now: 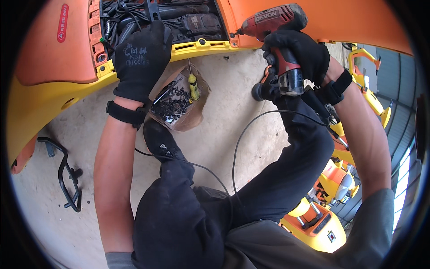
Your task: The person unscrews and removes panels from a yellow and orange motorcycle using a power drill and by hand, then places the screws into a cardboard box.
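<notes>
My right hand (309,51), in a black glove, is wrapped round the grip of a red and black cordless driver (271,21). The driver's bit points left, its tip at a dark screw spot on the corner of the orange panel (349,27). My left hand (142,62), also gloved, lies over the yellow rim (190,48) of an opened compartment. Its fingers are bent inward beside a black bar (153,10); their tips are hidden, as is whatever they hold. Inside the compartment are black cables (123,18) and a dark boxy unit (199,23).
Below the rim, an open bag (183,123) of small dark fasteners sits on the floor, with a yellow-handled screwdriver (193,88) in it. A bent black tube frame (62,172) lies at left. A cable (242,130) loops across my legs. Yellow-orange machines (333,179) stand at right.
</notes>
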Demonstrator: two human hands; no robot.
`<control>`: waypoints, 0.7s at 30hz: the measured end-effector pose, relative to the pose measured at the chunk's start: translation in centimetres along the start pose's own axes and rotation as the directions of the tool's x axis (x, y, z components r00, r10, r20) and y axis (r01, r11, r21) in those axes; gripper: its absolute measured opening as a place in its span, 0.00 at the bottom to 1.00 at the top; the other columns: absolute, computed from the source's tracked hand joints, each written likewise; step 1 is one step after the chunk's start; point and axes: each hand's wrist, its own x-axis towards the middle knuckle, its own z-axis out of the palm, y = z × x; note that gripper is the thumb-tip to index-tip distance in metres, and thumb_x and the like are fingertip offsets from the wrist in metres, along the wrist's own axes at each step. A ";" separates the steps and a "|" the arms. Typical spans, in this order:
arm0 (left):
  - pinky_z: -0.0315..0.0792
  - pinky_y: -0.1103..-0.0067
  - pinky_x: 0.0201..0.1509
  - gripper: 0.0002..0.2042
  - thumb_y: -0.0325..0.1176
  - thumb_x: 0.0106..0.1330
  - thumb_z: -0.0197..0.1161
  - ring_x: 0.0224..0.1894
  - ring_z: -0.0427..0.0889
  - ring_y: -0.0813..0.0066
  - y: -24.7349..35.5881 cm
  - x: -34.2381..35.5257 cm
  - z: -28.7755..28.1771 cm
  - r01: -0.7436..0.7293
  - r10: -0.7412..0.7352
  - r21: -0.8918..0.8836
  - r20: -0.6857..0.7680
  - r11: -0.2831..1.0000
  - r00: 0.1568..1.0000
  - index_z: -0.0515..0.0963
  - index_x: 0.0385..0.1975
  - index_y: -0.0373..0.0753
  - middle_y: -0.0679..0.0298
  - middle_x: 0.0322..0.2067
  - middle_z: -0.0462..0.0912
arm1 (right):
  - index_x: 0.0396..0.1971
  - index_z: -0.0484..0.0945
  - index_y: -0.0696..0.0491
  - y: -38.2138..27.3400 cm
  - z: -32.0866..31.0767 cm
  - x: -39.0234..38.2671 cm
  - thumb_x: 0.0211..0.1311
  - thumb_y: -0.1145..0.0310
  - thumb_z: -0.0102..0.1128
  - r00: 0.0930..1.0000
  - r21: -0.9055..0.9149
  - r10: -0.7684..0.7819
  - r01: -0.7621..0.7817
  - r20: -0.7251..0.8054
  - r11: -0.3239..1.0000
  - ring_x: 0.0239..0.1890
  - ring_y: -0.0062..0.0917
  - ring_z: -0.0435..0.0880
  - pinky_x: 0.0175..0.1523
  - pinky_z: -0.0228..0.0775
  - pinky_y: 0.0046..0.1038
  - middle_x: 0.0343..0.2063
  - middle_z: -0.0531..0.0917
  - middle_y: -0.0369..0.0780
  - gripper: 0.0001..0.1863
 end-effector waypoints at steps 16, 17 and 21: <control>0.73 0.64 0.25 0.10 0.44 0.71 0.57 0.22 0.82 0.58 -0.4 0.0 0.3 -0.056 0.052 -0.050 -0.085 0.997 0.995 0.75 0.33 0.45 0.61 0.19 0.80 | 0.39 0.77 0.60 -1.4 0.1 -0.6 0.62 0.65 0.61 0.999 -0.043 -0.008 0.006 -0.036 0.999 0.26 0.27 0.84 0.34 0.82 0.29 0.27 0.82 0.42 0.13; 0.74 0.64 0.25 0.09 0.43 0.70 0.58 0.22 0.82 0.58 -0.4 0.0 0.2 -0.033 0.030 -0.066 -0.056 0.997 0.998 0.75 0.33 0.45 0.61 0.20 0.81 | 0.39 0.77 0.60 -1.4 -0.1 -0.2 0.62 0.66 0.61 1.000 -0.079 -0.001 -0.001 -0.017 0.997 0.26 0.27 0.84 0.33 0.82 0.30 0.27 0.82 0.42 0.13; 0.74 0.63 0.25 0.08 0.42 0.68 0.59 0.23 0.83 0.58 -0.4 0.0 0.3 0.003 -0.004 -0.082 -0.011 0.997 1.000 0.75 0.33 0.45 0.61 0.20 0.82 | 0.38 0.76 0.59 -1.8 -0.1 0.0 0.60 0.68 0.63 1.000 -0.125 0.009 -0.009 -0.007 0.992 0.25 0.27 0.84 0.32 0.82 0.30 0.26 0.82 0.42 0.12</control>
